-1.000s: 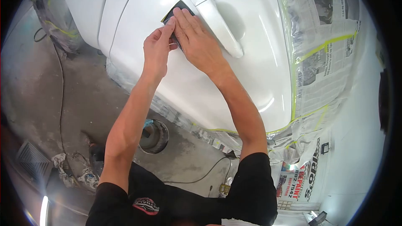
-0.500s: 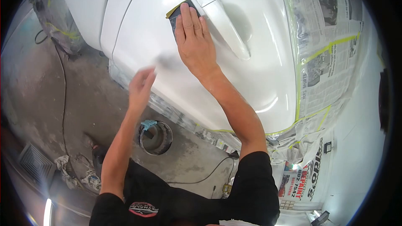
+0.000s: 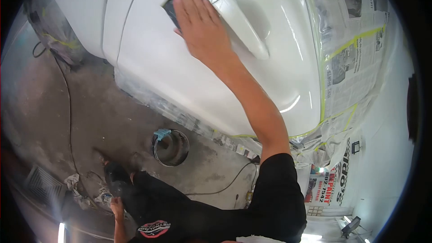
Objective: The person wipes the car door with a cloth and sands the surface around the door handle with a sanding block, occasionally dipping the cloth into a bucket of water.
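My right hand (image 3: 198, 24) lies flat, fingers extended, over a dark sheet of sandpaper (image 3: 170, 10), pressing it to the white car door (image 3: 157, 58). Most of the sheet is hidden under the fingers; its dark edge shows on their left. Close to the right of those fingers runs the white door handle (image 3: 236, 15). My left hand (image 3: 117, 208) is low at the left, away from the door and beside my dark-clothed leg. It looks small there, and I cannot tell how its fingers are set.
A bucket (image 3: 185, 146) with a blue cloth (image 3: 162, 134) on its rim stands on the concrete floor. Newspaper masking (image 3: 355, 63) with yellow-green tape borders the door. A hose (image 3: 69, 121) runs along the floor at left, near crumpled paper (image 3: 73, 184) and a floor grate (image 3: 45, 183).
My right hand and the sandpaper have moved up and left along the handle. My left hand has dropped from beside the door to low by my leg. The view has shifted slightly.
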A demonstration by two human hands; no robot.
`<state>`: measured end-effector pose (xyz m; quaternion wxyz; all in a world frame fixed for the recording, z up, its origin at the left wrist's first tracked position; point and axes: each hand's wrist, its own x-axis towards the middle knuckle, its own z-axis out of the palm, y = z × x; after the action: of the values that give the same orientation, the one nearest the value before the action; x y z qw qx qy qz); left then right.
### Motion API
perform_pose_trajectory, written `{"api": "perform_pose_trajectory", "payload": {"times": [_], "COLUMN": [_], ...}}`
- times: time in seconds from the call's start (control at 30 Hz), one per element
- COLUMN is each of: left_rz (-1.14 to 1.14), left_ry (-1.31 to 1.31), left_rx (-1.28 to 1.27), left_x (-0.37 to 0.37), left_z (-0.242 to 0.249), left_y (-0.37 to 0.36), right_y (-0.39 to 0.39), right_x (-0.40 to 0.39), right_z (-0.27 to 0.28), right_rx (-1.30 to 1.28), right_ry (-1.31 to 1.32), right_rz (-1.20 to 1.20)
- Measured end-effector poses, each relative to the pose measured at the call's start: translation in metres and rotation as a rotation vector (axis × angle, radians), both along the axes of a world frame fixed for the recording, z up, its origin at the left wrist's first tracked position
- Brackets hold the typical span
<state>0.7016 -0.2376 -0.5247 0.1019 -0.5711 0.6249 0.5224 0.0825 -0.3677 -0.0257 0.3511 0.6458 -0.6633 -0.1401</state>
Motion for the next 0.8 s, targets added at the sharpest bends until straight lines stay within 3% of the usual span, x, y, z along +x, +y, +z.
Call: {"api": "perform_pose_trajectory", "payload": {"times": [0.1, 0.2, 0.3, 0.4, 0.5, 0.6, 0.8], "left_rz": [0.098, 0.200, 0.084, 0.226, 0.247, 0.274, 0.260], "left_ry": [0.059, 0.154, 0.172, 0.174, 0.170, 0.171, 0.119], "left_rx": [-0.106, 0.042, 0.030, -0.021, 0.070, 0.078, 0.037], "left_x": [-0.015, -0.022, -0.041, -0.041, -0.039, -0.014, -0.022], "left_z": [-0.002, -0.028, -0.003, -0.013, 0.008, -0.029, -0.009], "left_y": [0.002, 0.018, 0.013, 0.017, 0.011, 0.029, 0.021], "right_y": [0.025, 0.013, -0.021, 0.016, 0.011, -0.033, 0.015], "right_x": [-0.006, -0.003, 0.001, -0.002, 0.000, 0.001, 0.003], "right_z": [0.005, 0.003, -0.002, 0.000, -0.006, -0.007, -0.011], "right_rx": [0.061, 0.025, -0.045, 0.020, -0.033, -0.108, -0.054], "right_ry": [-0.041, -0.050, -0.067, -0.147, -0.130, -0.138, -0.150], "right_rz": [-0.016, -0.002, 0.030, -0.033, -0.017, 0.081, -0.068]}}
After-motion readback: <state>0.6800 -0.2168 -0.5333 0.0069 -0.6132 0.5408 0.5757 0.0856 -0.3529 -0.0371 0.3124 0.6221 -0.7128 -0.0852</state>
